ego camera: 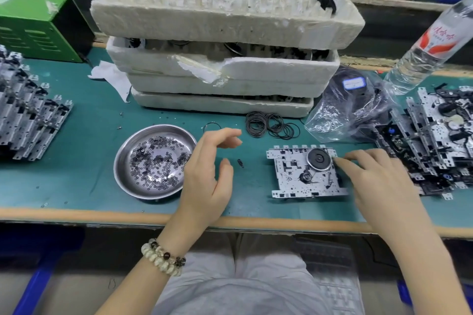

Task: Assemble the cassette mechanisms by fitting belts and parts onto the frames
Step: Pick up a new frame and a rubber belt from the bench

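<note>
Beside the left hand (207,174), a steel bowl (118,172) of small washers (158,161).

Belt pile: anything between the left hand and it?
Nothing visible. The left hand, holding nothing, is over the green mat between the steel dish and the frame. The belt pile lies beyond its fingertips with bare mat between; one loose belt lies flat by the fingers.

teal-topped workbench (84,151), wooden front edge
</note>
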Available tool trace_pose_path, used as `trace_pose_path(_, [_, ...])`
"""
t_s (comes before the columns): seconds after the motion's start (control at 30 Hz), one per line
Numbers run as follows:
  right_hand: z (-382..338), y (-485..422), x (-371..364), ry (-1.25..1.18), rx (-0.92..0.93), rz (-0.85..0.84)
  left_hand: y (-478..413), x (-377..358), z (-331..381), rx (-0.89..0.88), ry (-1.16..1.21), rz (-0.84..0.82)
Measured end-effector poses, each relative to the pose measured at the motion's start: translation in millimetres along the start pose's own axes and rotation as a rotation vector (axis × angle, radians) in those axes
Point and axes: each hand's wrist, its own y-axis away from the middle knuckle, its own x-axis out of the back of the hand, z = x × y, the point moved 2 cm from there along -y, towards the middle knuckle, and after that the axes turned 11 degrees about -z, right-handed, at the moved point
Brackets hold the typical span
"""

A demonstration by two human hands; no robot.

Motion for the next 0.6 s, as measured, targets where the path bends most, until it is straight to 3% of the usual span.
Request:
trace_pose_path(0.17, [-5, 2, 10, -0.21, -0.192, 0.269, 0, 1, 1, -0.026, -0.042, 0.02])
trace_pose_path(0.27, [-46, 0, 23, -0.418, -0.164, 0.447, 0, 2, 2, -0.028, -0.037, 0.073])
trace_pose_path(0.4, [-122, -13, 23, -0.363, -0.061, 0.33, 3, 4, 0, -0.037, 0.012, 0.163])
trace_pose_path(0.5, [-152, -21, 14, -0.227, -0.104, 0.164, 4, 6, -3, -0.023, 0.031, 0.224])
trace_pose_path(0.6, [-160, -27, 9, -0.185, -0.145, 0.139, 3, 7, -4, -0.012, 0.037, 0.251])
